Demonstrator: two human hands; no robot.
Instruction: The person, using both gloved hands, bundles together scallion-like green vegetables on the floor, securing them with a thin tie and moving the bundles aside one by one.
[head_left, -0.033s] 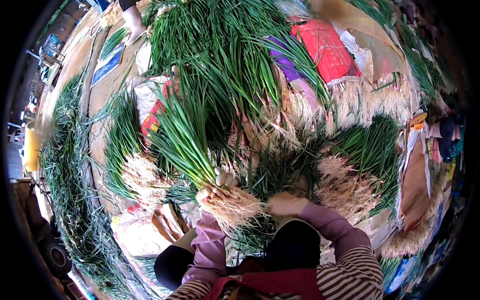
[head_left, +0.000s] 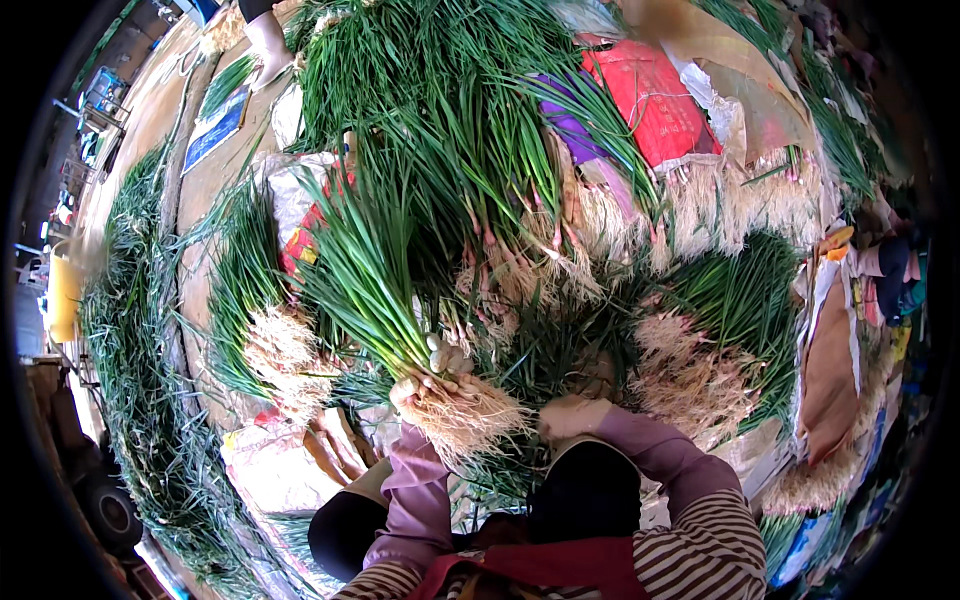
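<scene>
My left hand (head_left: 449, 358), in a pale glove, is wrapped around a bunch of what looks like green garlic (head_left: 385, 310). The long leaves fan away to the upper left. Their pale, bushy roots (head_left: 465, 415) hang toward me, over my lap. Just right of the root tips is my right hand (head_left: 573, 416), its fingers curled in above my knee. Whether anything is inside those fingers is hidden.
Root-trimmed-looking stacks are not distinct, but a bundle pile (head_left: 270, 340) lies left and another (head_left: 700, 370) right. Beyond is a large leafy heap (head_left: 420, 70). A red sack (head_left: 650, 100) covers plants at the back right. Loose leaves (head_left: 130, 400) line the left; a person's boot (head_left: 268, 50) stands far left.
My right hand, smeared by motion before, now shows clearly and has shifted slightly to the right. The bunch in my left hand has barely moved.
</scene>
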